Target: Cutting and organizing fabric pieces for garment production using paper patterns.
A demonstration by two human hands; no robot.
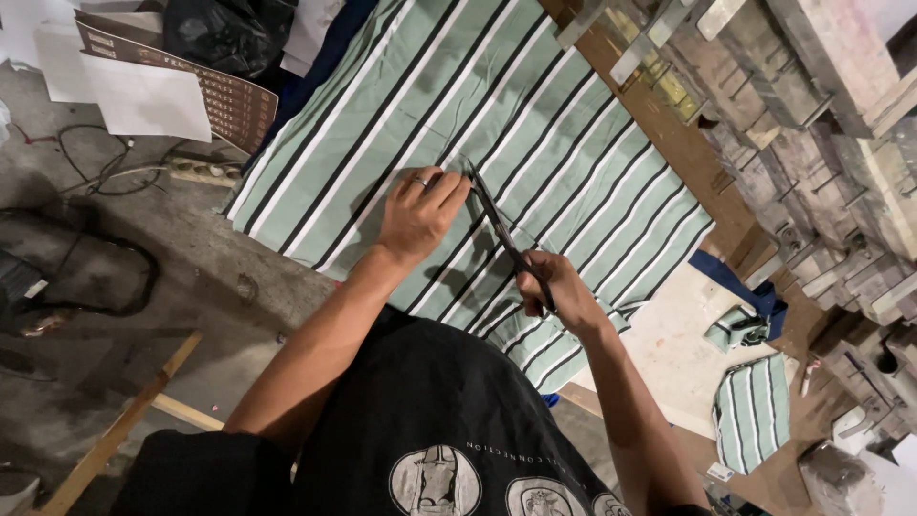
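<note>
A large sheet of green fabric with white and black stripes (pixel 535 124) lies spread over a wooden table (pixel 669 344). My left hand (pixel 417 212), a ring on one finger, presses flat on the cloth with its fingers close together. My right hand (pixel 559 290) grips the handles of long dark scissors (pixel 499 227). The blades point up and away from me, their tips beside my left fingertips on the fabric.
A cut piece of the same striped fabric (pixel 753 411) and a small folded scrap (pixel 735 328) lie on the table at right. Stacked wooden and metal blocks (pixel 812 143) line the far right. Papers (pixel 143 96), a black bag (pixel 224 33) and cables (pixel 95 172) lie on the concrete floor at left.
</note>
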